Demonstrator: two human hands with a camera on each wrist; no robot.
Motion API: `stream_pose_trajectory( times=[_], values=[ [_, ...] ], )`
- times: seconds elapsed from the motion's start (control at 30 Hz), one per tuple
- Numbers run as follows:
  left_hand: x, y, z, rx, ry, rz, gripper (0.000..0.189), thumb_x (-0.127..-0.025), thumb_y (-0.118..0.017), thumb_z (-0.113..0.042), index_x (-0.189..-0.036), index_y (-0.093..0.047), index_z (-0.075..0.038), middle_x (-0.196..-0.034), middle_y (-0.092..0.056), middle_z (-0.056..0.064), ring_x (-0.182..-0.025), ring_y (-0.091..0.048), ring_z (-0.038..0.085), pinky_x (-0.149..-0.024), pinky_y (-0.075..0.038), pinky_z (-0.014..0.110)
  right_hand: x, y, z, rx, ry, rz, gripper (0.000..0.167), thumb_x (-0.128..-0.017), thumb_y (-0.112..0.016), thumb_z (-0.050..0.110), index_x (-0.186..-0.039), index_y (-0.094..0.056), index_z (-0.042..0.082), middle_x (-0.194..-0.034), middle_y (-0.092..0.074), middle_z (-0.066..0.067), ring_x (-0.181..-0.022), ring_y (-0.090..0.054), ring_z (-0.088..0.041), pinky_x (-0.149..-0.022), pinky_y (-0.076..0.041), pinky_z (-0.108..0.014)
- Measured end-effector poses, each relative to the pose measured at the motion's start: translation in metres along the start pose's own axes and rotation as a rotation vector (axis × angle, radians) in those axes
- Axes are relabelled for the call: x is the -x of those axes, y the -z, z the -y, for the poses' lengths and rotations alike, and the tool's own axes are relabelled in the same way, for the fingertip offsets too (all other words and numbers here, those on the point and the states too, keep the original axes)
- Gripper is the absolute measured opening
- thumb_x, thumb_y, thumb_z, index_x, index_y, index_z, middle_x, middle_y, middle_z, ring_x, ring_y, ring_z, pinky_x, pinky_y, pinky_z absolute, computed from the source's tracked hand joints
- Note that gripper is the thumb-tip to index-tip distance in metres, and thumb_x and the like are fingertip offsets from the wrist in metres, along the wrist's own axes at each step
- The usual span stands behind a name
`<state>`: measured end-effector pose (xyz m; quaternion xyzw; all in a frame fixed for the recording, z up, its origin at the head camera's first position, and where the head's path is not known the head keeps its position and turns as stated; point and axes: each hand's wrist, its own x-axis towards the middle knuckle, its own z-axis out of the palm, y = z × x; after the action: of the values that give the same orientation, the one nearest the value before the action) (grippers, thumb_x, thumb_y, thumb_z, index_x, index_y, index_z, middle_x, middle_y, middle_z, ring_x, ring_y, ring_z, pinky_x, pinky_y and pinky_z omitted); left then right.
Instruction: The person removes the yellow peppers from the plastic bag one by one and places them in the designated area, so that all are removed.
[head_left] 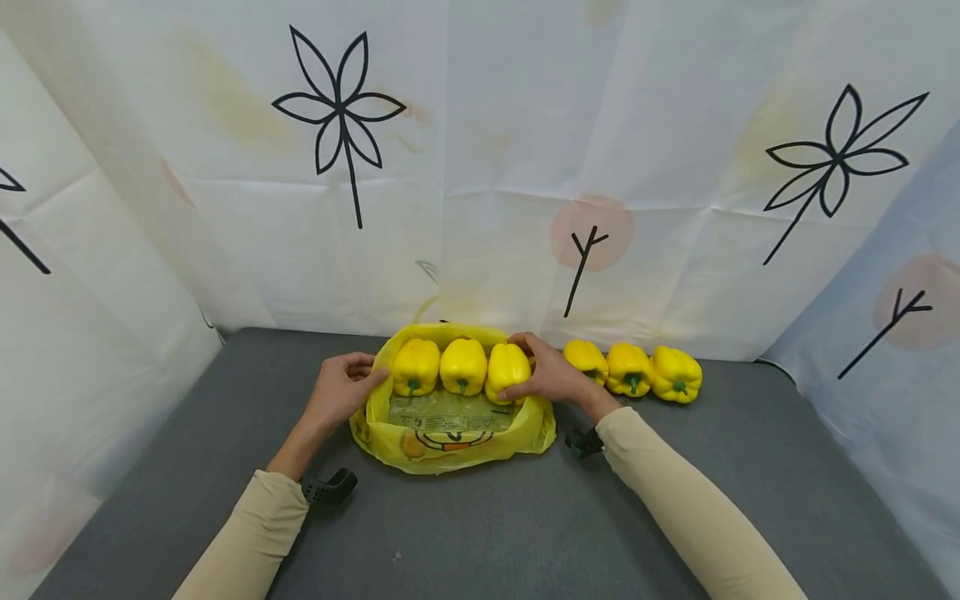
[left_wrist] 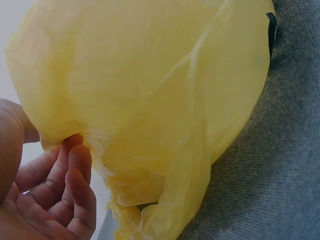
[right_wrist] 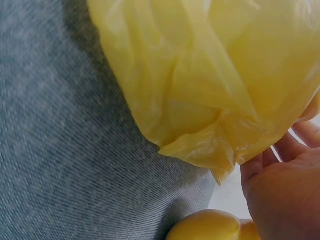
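Here we are at the grey table (head_left: 465, 533), and the yellow plastic bag (head_left: 517, 433) sits upright, mouth wide, right in front of the person! On the left side, the left hand (head_left: 341, 387) has the bag's edge: thumb and fingers come together in a narrow pinch on the thin plastic, and the left wrist view shows the film bunched there. Over on the right, the right hand (head_left: 551, 371) reaches in over the rim, fingers and thumb curled round the right-hand pepper (head_left: 506, 372) inside the bag. And it has company! The middle pepper (head_left: 463, 367) stands just beside it, the left-hand pepper (head_left: 416, 367) next along, all three in a row toward the back of the bag, with the two neighbours' green stems facing the person. Bare yellow plastic shows in front of them, and the bag's front wall carries a dark print with orange patches.

Outside, to the right of the bag, three more yellow peppers line up on the table: the near one (head_left: 583, 358) partly behind the right hand, then the second one (head_left: 628, 368), then the end one (head_left: 677, 374). Beige sleeves (head_left: 690, 500) cover both forearms, and behind it all hangs a pale cloth (head_left: 510, 125) with black line-drawn flowers!
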<state>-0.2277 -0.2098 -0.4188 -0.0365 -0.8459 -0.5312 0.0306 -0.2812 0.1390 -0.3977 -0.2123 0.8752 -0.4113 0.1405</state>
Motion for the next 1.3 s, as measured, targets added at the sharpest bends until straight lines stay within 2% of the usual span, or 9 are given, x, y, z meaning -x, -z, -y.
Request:
stream_pose_trajectory(
  times=[0.3, 0.63, 1.03, 1.3],
  values=[
    [0.000, 0.000, 0.000, 0.011, -0.007, -0.004, 0.035, -0.100, -0.067, -0.019, -0.124, -0.066, 0.007, -0.104, -0.070, 0.018, -0.089, -0.066, 0.021, -0.071, -0.055, 0.027, 0.002, -0.001, 0.000, -0.036, 0.013, -0.019, 0.095, -0.079, -0.089, 0.029, -0.156, -0.036, 0.011, -0.143, -0.048, -0.014, -0.120, -0.054, -0.032, -0.093, -0.051, -0.047],
    [0.000, 0.000, 0.000, 0.007, -0.011, -0.003, 0.034, -0.100, -0.067, -0.018, -0.123, -0.066, 0.007, -0.103, -0.070, 0.017, -0.089, -0.065, 0.021, -0.072, -0.055, 0.028, 0.006, 0.000, 0.003, -0.088, 0.055, -0.075, 0.092, -0.079, -0.089, 0.026, -0.154, -0.039, 0.012, -0.139, -0.050, -0.015, -0.115, -0.056, -0.033, -0.089, -0.052, -0.047],
    [0.000, 0.000, 0.000, 0.007, -0.009, 0.001, 0.036, -0.100, -0.067, -0.020, -0.123, -0.066, 0.007, -0.102, -0.070, 0.015, -0.089, -0.065, 0.020, -0.071, -0.054, 0.029, 0.015, 0.007, 0.008, -0.158, 0.063, -0.102, 0.090, -0.081, -0.088, 0.023, -0.155, -0.038, 0.013, -0.145, -0.047, -0.015, -0.123, -0.053, -0.038, -0.093, -0.051, -0.051],
    [0.000, -0.001, 0.000, -0.002, -0.008, -0.002, 0.036, -0.100, -0.067, -0.020, -0.123, -0.066, 0.007, -0.103, -0.070, 0.016, -0.090, -0.065, 0.022, -0.072, -0.055, 0.029, 0.022, 0.012, 0.009, -0.165, 0.066, -0.131, 0.093, -0.078, -0.090, 0.026, -0.155, -0.040, 0.014, -0.144, -0.048, -0.011, -0.125, -0.053, -0.036, -0.094, -0.052, -0.051]
  ],
)
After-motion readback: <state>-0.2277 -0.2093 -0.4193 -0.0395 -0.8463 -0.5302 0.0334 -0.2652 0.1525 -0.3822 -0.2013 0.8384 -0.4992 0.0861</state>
